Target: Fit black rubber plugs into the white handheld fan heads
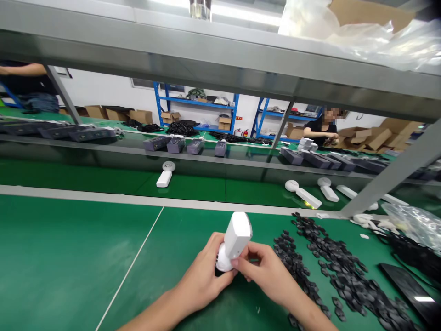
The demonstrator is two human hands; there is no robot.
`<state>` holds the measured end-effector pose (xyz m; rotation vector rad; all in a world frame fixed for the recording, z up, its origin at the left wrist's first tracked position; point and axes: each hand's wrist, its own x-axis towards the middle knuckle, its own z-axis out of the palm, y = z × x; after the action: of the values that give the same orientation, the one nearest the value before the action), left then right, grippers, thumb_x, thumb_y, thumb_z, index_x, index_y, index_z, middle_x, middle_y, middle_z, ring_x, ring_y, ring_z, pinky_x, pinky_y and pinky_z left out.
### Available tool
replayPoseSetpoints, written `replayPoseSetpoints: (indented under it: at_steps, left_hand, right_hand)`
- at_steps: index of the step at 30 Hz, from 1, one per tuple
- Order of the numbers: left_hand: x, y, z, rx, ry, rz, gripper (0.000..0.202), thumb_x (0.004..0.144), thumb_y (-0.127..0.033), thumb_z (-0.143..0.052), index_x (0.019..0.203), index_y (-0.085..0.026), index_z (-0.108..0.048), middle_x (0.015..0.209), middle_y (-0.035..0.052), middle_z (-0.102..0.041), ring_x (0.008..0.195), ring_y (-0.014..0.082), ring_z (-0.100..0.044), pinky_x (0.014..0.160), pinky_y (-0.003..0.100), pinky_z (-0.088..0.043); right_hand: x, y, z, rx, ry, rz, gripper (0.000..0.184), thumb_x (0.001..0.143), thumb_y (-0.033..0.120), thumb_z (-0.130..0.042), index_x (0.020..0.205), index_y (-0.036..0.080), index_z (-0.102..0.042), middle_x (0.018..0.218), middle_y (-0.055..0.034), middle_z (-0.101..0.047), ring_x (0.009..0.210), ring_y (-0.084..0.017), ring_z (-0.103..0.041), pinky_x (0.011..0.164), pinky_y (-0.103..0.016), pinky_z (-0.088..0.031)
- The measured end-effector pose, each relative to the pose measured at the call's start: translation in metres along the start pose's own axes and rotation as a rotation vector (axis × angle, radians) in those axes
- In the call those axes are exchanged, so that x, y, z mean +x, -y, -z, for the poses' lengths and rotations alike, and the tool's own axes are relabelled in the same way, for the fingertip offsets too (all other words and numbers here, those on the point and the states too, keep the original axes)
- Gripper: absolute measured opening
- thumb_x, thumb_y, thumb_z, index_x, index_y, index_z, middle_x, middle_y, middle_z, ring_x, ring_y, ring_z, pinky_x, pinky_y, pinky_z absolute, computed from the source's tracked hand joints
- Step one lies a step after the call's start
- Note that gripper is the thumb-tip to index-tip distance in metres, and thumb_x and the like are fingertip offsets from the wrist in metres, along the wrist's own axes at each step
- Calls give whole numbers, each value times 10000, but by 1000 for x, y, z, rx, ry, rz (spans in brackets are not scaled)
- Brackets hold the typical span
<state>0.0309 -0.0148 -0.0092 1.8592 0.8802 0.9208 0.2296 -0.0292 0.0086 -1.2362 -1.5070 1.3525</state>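
Observation:
Above the green tabletop, my left hand (206,270) is closed round the round head of a white handheld fan (237,232). The fan's blocky handle points up and away from me. Thumb and fingers of my right hand (267,271) pinch at the right side of the fan, near where the head meets the handle. Whether a small part is between those fingertips I cannot make out. Nearest to my right hand lies a long pile of small black plastic parts (341,271).
A conveyor (200,186) runs behind the white table edge, bearing several white fans (164,179). Grey boxes (196,146) line the ledge behind it. A metal post (396,170) and a black tray-like piece (409,292) stand at right. A co-worker (322,128) is across the line.

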Motion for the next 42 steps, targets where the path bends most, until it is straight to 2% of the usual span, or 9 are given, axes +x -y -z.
replayPoseSetpoints:
  at_steps: [8,18,23,26,29,32,36,39,42]
  left_hand:
    - [0,9,-6,30,15,-7,301,936,-135,-602,1194,-266,-520,1132,29,-539,988,197,-556,867,314,-457]
    - [1,10,-5,69,31,-11,246,977,-205,-552,1215,-253,-513,1136,52,-536,970,204,-563,857,320,-471]
    - [5,14,-5,-20,6,36,229,942,-274,-626,1152,-234,-543,1055,42,-603,920,212,-611,821,321,-496]
    - [9,17,-1,-243,20,139,423,920,-422,-679,1248,-223,-500,922,16,-655,820,211,-654,747,307,-522]
    - [10,18,5,-227,-64,238,479,925,-547,-645,1238,-200,-539,853,9,-642,714,184,-614,631,266,-489]
    - [9,19,9,-135,-115,281,443,952,-582,-581,1172,-197,-598,910,32,-643,703,170,-568,556,240,-433]
    - [19,26,12,-54,-127,277,449,944,-594,-565,1160,-203,-610,907,28,-647,701,175,-574,551,242,-442]
    - [51,33,15,18,-151,274,467,942,-591,-566,1206,-206,-586,894,20,-649,714,187,-602,579,255,-475]
    - [105,39,21,111,-202,297,452,977,-501,-561,1302,-190,-522,977,46,-677,732,189,-638,618,276,-513]
  right_hand:
    - [7,-10,-1,-18,42,-199,375,845,449,-736,661,199,-527,498,54,-544,397,-81,-451,384,-180,-354]
    - [8,-22,-2,-73,18,-217,348,902,436,-674,708,223,-479,529,68,-544,377,-78,-450,343,-163,-364]
    - [9,-21,-16,-96,-48,-64,350,949,436,-631,715,218,-489,561,56,-550,407,-86,-468,369,-175,-368]
    - [10,-9,-18,-142,1,99,395,1043,471,-478,747,212,-519,627,35,-587,499,-106,-543,471,-195,-441]
    - [9,5,11,-284,68,187,432,1091,444,-367,862,205,-646,706,9,-669,611,-129,-611,606,-221,-483]
    - [9,11,63,-525,-152,193,415,1088,418,-365,989,221,-717,816,-13,-738,728,-162,-657,692,-248,-474]
    - [9,2,119,-869,-245,-25,295,1007,388,-527,922,243,-770,964,-35,-784,867,-208,-693,722,-265,-444]
    - [9,-6,130,-900,-240,-107,191,931,357,-639,866,244,-779,886,-30,-782,810,-202,-695,648,-255,-414]
    - [9,-9,126,-936,-269,-153,123,877,337,-711,822,241,-764,852,-19,-769,785,-188,-695,629,-248,-390]
